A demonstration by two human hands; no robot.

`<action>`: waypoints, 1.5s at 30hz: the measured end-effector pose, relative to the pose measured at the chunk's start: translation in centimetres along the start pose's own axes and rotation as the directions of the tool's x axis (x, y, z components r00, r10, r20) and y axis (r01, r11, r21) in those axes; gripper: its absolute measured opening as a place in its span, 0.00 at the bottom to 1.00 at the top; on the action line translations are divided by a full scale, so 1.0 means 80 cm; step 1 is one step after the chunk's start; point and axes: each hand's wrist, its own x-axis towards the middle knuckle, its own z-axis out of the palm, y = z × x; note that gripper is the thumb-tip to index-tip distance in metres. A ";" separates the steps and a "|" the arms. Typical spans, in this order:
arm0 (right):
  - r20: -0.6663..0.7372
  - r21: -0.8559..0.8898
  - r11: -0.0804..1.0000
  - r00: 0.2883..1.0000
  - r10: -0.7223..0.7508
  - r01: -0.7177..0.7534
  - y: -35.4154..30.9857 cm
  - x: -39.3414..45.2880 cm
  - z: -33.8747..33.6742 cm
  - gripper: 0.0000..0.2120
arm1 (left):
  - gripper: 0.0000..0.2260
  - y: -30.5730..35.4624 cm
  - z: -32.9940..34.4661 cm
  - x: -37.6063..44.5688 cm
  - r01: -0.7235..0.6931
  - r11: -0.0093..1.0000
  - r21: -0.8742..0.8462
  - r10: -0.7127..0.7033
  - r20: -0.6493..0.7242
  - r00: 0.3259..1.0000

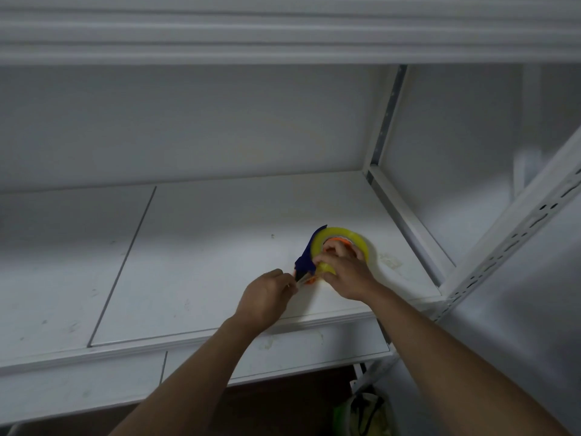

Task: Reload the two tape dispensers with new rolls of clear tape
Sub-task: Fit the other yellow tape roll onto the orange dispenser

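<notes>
A blue tape dispenser (306,253) with orange parts lies on the white shelf (201,262) toward its right end. A yellowish clear tape roll (345,236) sits in it. My right hand (345,272) grips the roll, fingers curled into its core and over its near rim. My left hand (267,297) pinches the dispenser's front end near the blade, where a strip of tape shows between the fingertips. Only one dispenser is in view.
The shelf is part of a white metal rack with a slotted upright (515,234) at the right and another shelf (283,33) overhead. A seam (125,262) divides the shelf boards. A bag (364,413) with green and black parts lies on the floor below.
</notes>
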 end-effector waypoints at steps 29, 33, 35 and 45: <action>-0.142 -0.118 0.993 0.990 -0.012 -0.005 -0.001 -0.002 0.011 0.19 | 0.12 -0.001 0.000 0.025 0.355 0.932 -0.076 -0.341 0.152 0.928; -0.171 -0.134 0.991 0.985 -0.024 0.001 -0.002 -0.002 0.013 0.19 | 0.10 -0.001 -0.001 0.026 0.351 0.933 -0.080 -0.338 0.140 0.931; -0.175 -0.140 0.990 0.984 -0.022 -0.003 -0.003 -0.002 0.013 0.19 | 0.10 -0.001 0.000 0.026 0.342 0.937 -0.076 -0.331 0.133 0.934; -0.137 -0.085 0.993 0.988 0.066 -0.078 -0.006 -0.001 0.011 0.27 | 0.13 -0.013 -0.005 0.031 0.306 0.951 -0.037 -0.299 0.133 0.945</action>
